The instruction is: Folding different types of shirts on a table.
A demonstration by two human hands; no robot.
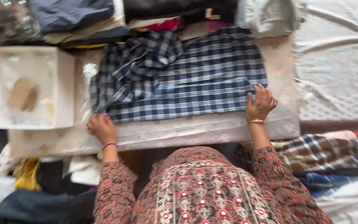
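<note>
Your left hand (102, 127) pinches the near-left corner of the blue-and-white checked cotton shirt (195, 79) lying on the pale tabletop (179, 132); your right hand (260, 103) rests flat, fingers spread, on its near-right edge. It looks light, limp and crease-prone; best gripped at hems and corners.

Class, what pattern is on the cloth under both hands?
Blue and white plaid cloth, clearest in the head view.

White open box (65, 89) (perhaps cardboard inside), stacked folded clothes (73, 18), brown plaid cloth (328, 151)
</note>
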